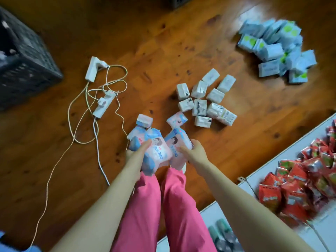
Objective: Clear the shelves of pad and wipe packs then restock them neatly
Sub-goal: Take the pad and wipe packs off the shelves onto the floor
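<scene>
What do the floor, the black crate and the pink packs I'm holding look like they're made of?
Floor: varnished wood, by the grain, knots and glare.
Crate: probably moulded plastic, matte, with lattice walls.
Pink packs: thin glossy plastic film, crinkled and printed, soft under the left hand and right hand.

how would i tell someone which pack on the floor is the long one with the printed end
Start at the cluster of small white packs in the middle of the wooden floor. At its lower right edge lies the long white pack. It is bigger than its neighbours, lies on its side, and shows small print on its right end.
</scene>
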Demonstrator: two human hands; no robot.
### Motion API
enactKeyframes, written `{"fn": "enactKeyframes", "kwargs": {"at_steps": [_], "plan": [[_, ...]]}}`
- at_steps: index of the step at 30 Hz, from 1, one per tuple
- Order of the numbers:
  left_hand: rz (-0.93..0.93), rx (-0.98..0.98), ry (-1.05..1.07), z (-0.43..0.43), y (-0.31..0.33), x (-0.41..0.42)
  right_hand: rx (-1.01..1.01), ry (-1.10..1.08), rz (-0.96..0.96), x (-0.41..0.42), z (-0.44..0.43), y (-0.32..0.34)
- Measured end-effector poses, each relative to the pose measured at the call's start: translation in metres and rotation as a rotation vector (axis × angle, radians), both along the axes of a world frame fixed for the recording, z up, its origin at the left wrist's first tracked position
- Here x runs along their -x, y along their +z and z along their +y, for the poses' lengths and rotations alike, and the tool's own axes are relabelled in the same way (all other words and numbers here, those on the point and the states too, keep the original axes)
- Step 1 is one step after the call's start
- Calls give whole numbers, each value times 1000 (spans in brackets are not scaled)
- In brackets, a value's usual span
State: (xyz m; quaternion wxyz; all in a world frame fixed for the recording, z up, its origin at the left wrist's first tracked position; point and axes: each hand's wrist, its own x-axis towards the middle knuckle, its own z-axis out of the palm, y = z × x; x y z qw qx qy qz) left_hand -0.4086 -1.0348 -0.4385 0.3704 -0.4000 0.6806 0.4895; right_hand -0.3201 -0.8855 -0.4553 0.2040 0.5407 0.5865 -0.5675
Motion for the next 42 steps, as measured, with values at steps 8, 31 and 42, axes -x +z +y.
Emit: {"fn": "enactKeyframes", "kwargs": {"at_steps": [8, 31, 42], "plan": [[-218, 112, 12, -56, -173, -15, 62, -85, -173, -10, -69, -167], [-324, 25, -206, -47, -231, 20, -55, -171, -241, 23, -88, -219], [-158, -105, -393, 17, -63, 49, -105, -324, -104, 26, -37, -63]]}}
